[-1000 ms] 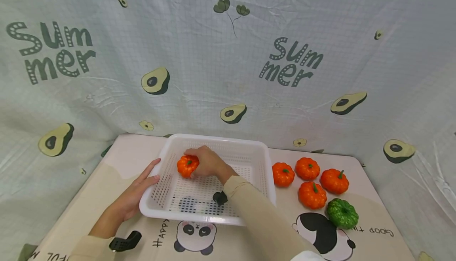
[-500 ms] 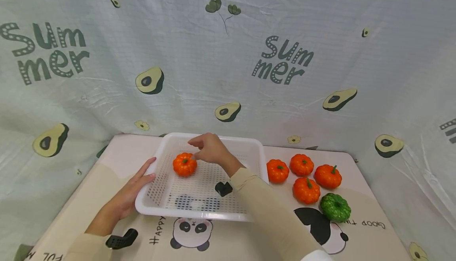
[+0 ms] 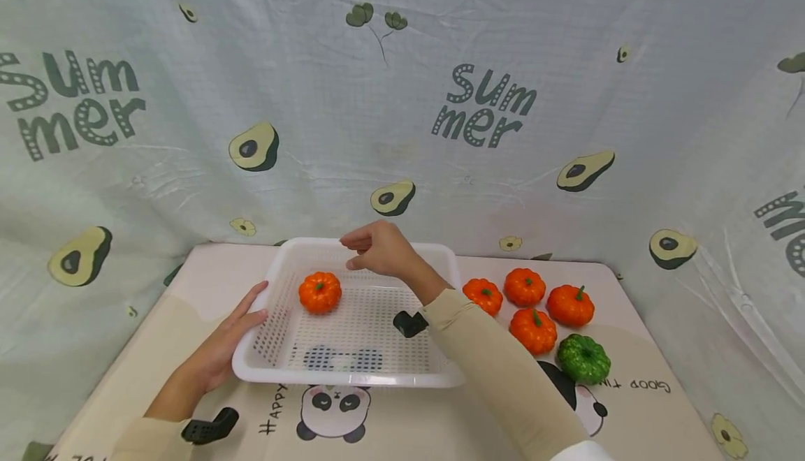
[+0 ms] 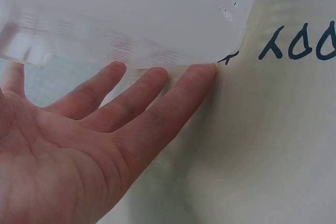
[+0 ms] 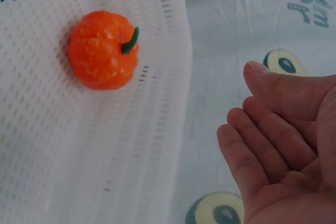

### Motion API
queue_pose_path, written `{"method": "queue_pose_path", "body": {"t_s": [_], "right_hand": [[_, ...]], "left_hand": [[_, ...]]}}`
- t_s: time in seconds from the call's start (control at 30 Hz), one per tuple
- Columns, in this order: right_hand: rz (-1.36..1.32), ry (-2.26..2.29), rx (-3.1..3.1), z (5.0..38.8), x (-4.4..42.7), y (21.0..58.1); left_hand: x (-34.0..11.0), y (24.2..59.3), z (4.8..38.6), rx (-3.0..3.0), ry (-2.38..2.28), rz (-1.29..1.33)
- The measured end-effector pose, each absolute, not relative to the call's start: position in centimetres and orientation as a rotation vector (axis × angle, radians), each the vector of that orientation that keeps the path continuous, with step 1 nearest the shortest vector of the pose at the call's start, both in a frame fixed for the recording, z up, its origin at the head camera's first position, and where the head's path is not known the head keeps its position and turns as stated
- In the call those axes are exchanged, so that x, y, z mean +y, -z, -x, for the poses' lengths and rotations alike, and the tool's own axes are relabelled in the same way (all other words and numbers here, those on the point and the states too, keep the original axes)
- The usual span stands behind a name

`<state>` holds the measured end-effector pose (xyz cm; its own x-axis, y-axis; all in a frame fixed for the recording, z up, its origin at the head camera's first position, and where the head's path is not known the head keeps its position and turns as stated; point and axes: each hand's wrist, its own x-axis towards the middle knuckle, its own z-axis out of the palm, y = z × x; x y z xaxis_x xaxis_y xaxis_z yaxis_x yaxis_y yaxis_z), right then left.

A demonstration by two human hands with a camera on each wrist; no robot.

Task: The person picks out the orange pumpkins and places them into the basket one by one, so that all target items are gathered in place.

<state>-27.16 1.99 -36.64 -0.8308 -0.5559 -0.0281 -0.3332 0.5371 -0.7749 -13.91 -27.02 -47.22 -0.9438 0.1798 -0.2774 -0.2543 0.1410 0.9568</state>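
Note:
A white perforated plastic basket [image 3: 352, 379] sits on the table, and one small orange pumpkin [image 3: 320, 293] lies in its left part. My left hand [image 3: 221, 342] is at the basket's left side. In the left wrist view the left hand's straight fingers [image 4: 157, 108] touch the basket's underside edge. My right hand [image 3: 385, 250] hovers above the back of the basket, apart from the pumpkin. In the right wrist view the right hand [image 5: 283, 145] holds nothing, its fingers loosely bent and the thumb apart from them.
Several orange pumpkins [image 3: 533, 331] and one green pumpkin [image 3: 583, 359] stand on the table to the right of the basket. A curtain [image 3: 314, 98] printed with avocados hangs behind the table. The tablecloth [image 3: 402, 426] carries a panda print.
My right hand has let go of the orange pumpkin inside the basket and risen up and to the right. The left hand stays at the basket's side. The head view has shifted slightly.

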Motion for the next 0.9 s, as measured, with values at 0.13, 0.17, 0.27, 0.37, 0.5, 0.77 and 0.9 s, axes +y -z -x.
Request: {"method": "queue_pose_path", "body": {"t_s": [0.13,0.17,0.27,0.37,0.5,0.77,0.9], "right_hand": [[0.733,1.205,2.504,27.1,3.3,36.2],[0.733,1.210,2.506,27.1,3.6,36.2],[0.712,1.236,2.506,27.0,4.5,36.0],[0.695,1.242,2.525,27.0,5.4,35.9],[0.692,1.245,2.545,27.1,6.6,35.8],[0.642,1.304,2.543,27.4,9.7,35.5],[0.620,1.297,2.562,27.6,11.0,35.7]], "left_hand": [[-27.0,47.3,13.8,2.093,-1.865,0.077],[-27.0,47.3,13.8,2.092,-1.865,0.077],[-27.0,47.3,13.8,2.094,-1.865,0.085],[-26.9,47.3,13.9,2.099,-1.862,0.092],[-27.0,47.4,14.0,2.103,-1.860,0.098],[-27.0,47.4,14.2,2.075,-1.890,0.021],[-27.0,47.5,14.0,2.069,-1.892,0.042]]}}
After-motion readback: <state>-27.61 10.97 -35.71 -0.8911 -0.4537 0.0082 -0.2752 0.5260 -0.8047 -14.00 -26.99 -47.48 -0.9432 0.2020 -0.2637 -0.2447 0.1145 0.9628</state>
